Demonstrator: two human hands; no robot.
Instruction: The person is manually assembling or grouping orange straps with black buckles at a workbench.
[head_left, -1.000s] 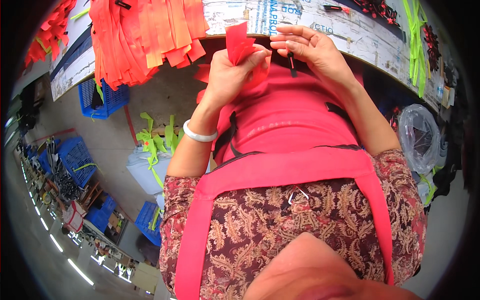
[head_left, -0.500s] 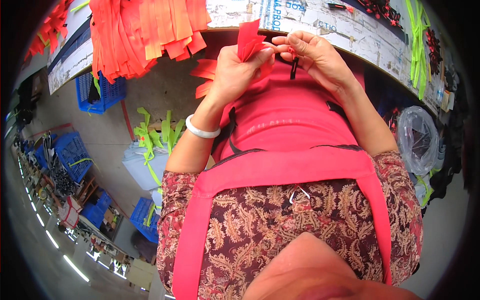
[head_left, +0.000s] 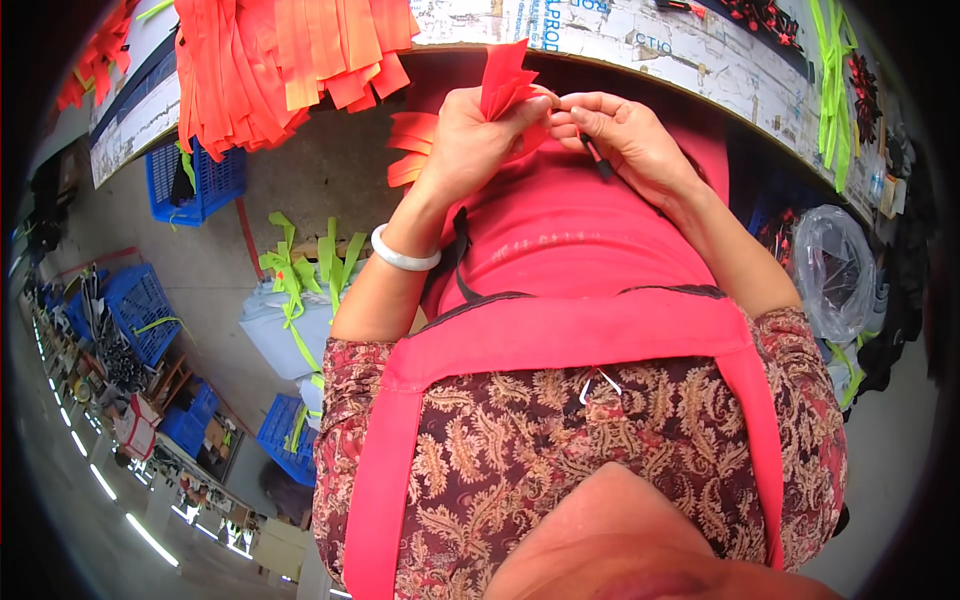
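Note:
In front of my apron, just off the table edge, my left hand (head_left: pixel 472 140) is closed round a bundle of red-orange fabric strips (head_left: pixel 506 82). The bundle's upper ends stand above the fist and other ends stick out to the left of it. Meeting its fingertips from the right, my right hand (head_left: pixel 632 142) is closed in a pinch. A small black pull tab (head_left: pixel 597 160), which looks like a zipper pull, slants down from those fingers. Its upper end is hidden by the fingers, as is whatever lies between the two sets of fingertips.
A thick pile of orange-red strips (head_left: pixel 265 75) hangs over the edge of the worktable (head_left: pixel 640 50). Yellow-green strips (head_left: pixel 830 95) and small red-and-black pieces (head_left: pixel 765 25) lie at its right. Blue crates (head_left: pixel 205 185) stand on the floor at left; a clear plastic bag (head_left: pixel 832 270) is at right.
The right hand has tilted, and the black tab, which hung straight down, now slants down to the right with less of it showing. My left hand keeps the strips in nearly the same place.

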